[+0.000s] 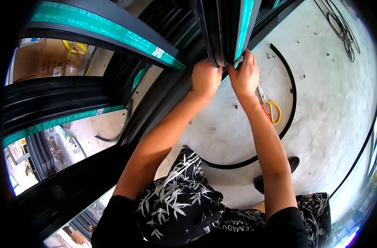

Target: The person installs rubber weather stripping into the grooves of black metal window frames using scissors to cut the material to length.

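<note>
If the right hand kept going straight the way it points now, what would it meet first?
Most likely the dark frame bar with the green film strip: the right hand seems to be against its near end, though depth there is hard to judge.

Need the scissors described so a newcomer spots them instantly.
Start at the dark frame, then look right onto the pale floor. A long black strip curves across it, and the scissors lie inside that curve. Their yellow and red-orange handles set them apart from the all-black strip.
</note>
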`<act>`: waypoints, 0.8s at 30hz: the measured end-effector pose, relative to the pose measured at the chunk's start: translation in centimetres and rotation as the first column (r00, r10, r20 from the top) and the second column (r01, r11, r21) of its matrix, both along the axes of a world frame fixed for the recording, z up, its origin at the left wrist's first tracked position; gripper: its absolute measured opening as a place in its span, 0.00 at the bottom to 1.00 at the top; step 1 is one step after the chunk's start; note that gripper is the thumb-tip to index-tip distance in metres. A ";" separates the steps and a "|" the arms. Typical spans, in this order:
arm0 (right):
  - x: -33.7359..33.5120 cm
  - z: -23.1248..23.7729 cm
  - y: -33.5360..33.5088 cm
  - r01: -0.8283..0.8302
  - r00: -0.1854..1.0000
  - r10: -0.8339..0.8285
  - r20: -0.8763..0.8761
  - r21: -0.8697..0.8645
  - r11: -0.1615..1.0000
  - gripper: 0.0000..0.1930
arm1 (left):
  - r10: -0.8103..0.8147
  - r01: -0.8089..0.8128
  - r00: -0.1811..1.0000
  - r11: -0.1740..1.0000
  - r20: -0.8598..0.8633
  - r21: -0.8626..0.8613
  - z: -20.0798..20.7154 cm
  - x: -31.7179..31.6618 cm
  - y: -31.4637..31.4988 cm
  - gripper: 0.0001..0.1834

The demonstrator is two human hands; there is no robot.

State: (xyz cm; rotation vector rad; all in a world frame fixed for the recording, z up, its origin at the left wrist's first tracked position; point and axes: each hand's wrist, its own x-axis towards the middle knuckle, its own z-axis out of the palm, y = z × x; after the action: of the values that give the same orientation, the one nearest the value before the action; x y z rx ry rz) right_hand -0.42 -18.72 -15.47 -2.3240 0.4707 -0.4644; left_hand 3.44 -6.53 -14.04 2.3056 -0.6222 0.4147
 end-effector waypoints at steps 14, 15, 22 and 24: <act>-0.3 1.9 0.2 -0.001 0.993 0.001 0.116 0.007 1.000 0.34 | 0.030 -0.027 0.999 0.998 0.043 -0.053 2.3 -0.1 0.6 0.03; -0.3 2.0 0.1 0.002 0.993 -0.001 0.120 -0.003 1.000 0.33 | 0.036 -0.035 0.999 0.999 0.039 -0.011 2.3 -0.2 0.4 0.03; 0.1 2.5 -0.3 -0.006 0.997 0.018 0.074 -0.158 0.987 0.34 | 0.105 -0.107 0.994 0.993 0.031 0.055 3.2 -0.5 -0.4 0.04; -0.2 3.8 -0.2 -0.021 0.993 0.031 0.115 -0.091 0.996 0.34 | 0.117 -0.117 0.993 0.992 0.003 0.049 3.3 -0.5 -0.4 0.05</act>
State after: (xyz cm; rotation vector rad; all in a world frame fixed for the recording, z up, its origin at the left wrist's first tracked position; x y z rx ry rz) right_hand -0.65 -18.97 -11.72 -2.3702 0.3698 -0.6159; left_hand 2.95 -6.98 -10.75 2.3970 -0.5034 0.4586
